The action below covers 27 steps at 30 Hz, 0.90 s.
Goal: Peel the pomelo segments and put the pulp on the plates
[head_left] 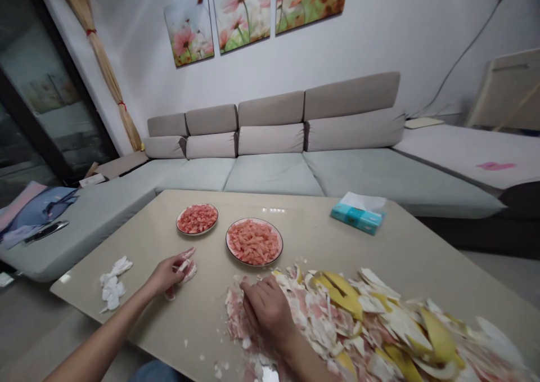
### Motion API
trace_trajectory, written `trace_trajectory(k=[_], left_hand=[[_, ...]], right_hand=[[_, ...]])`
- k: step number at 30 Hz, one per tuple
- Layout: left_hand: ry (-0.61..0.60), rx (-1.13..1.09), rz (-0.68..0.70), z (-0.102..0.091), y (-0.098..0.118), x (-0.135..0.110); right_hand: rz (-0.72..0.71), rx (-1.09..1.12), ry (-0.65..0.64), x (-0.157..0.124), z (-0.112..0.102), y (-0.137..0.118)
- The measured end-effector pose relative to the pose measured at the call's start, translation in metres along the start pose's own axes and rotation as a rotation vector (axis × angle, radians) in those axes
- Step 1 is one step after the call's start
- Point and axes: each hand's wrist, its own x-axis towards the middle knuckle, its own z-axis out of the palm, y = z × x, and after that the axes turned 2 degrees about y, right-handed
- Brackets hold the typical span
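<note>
My left hand point(163, 275) is closed around a pomelo segment point(188, 268), pink with white membrane on it, just above the left part of the table point(202, 309). My right hand point(270, 309) is over the near edge of a heap of pomelo peel and membrane point(320, 309). Its fingers are curled together, and what they hold, if anything, is hidden. Beyond the hands are two dark-rimmed plates: a plate of peeled pomelo flesh point(254, 241) in the middle and a smaller plate of redder flesh point(197, 219) to its left.
Thick yellow rind point(337, 292) lies in the heap, which spreads to the right. A blue tissue pack point(358, 218) is at the far right of the table. Crumpled tissues point(113, 283) lie near the left edge. A long sofa point(270, 171) stands behind the table.
</note>
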Motion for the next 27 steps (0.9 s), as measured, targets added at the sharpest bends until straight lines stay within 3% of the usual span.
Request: trace_trajectory(k=[4, 6, 8, 11, 15, 19, 22, 27], left_hand=[[0.082, -0.097, 0.062, 0.005, 0.009, -0.030], [0.169, -0.221, 0.202, 0.021, 0.023, -0.047], [0.133, -0.307, 0.322, 0.043, 0.043, -0.060], [0.011, -0.536, 0.336, 0.074, 0.072, -0.069], [-0.070, -0.951, 0.185, 0.096, 0.082, -0.063], [-0.256, -1.139, 0.097, 0.095, 0.073, -0.059], [-0.282, -1.359, -0.037, 0.092, 0.070, -0.059], [-0.342, -1.455, -0.198, 0.097, 0.067, -0.057]], right_hand=[[0.083, 0.077, -0.023, 0.001, -0.003, -0.005], [0.189, 0.193, -0.038, 0.001, -0.005, -0.010], [0.286, 0.299, -0.064, 0.002, -0.006, -0.016], [0.372, 0.433, -0.119, 0.003, -0.008, -0.020], [0.496, 0.552, -0.080, 0.007, -0.011, -0.020], [0.531, 0.616, -0.112, 0.007, -0.011, -0.023], [0.563, 0.638, -0.185, 0.004, -0.006, -0.026], [0.590, 0.566, -0.223, -0.003, 0.001, -0.028]])
